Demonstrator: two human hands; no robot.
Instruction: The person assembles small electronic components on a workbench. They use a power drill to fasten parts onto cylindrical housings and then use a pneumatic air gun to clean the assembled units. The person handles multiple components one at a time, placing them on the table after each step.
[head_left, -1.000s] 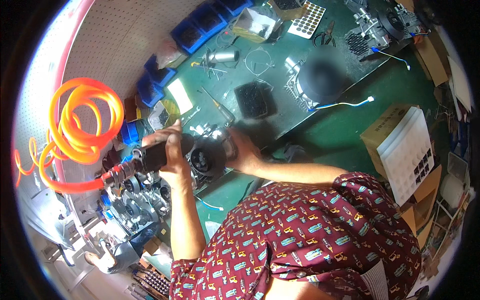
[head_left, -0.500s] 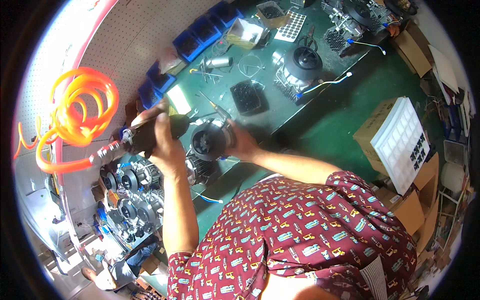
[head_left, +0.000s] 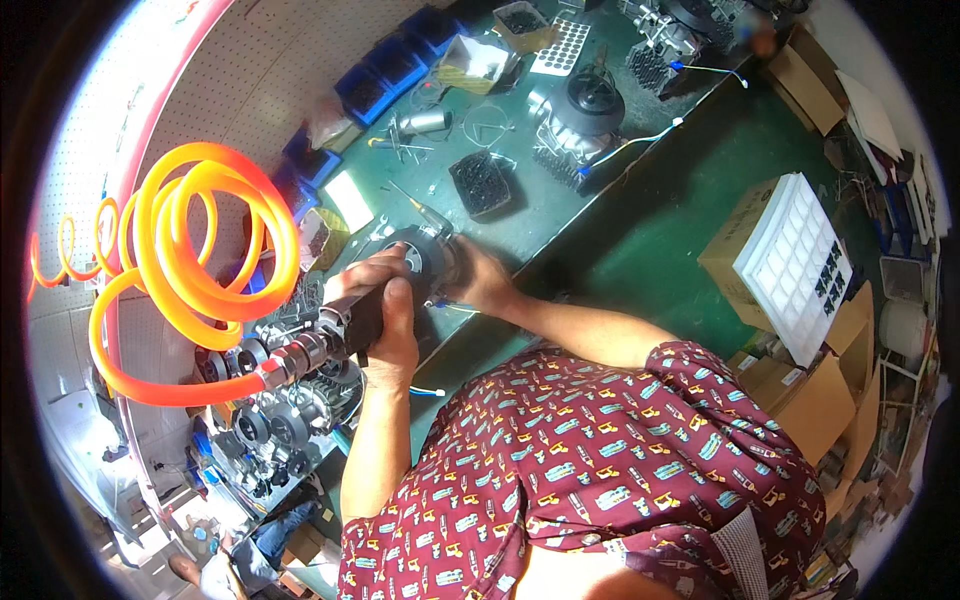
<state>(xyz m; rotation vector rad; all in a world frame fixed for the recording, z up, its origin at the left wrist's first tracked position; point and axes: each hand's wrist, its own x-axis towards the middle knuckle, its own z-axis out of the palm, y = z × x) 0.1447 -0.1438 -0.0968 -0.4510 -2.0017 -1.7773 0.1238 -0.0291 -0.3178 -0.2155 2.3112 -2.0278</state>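
Observation:
My left hand (head_left: 392, 318) is wrapped around a dark-bodied air tool (head_left: 364, 325), whose metal fitting joins a coiled orange hose (head_left: 175, 392). The tool's front end is hidden behind my fingers, close against a motor unit (head_left: 427, 256) with a round black fan housing. My right hand (head_left: 482, 280) grips that unit from its right side at the bench edge. Just beyond it lies a screwdriver (head_left: 430, 214), beside an open black box of small dark parts (head_left: 478, 186).
Blue bins (head_left: 368, 92) line the back of the green bench, near another motor unit (head_left: 590, 105) with a cable over the edge. Several motor units (head_left: 290, 425) crowd the left. At right, a white tray (head_left: 795, 265) leans on a cardboard box (head_left: 730, 240). A person sits at lower left.
My left hand has brought the air tool rightward and down to the motor unit, pulling the orange hose along. My right hand still holds the unit, which has shifted little.

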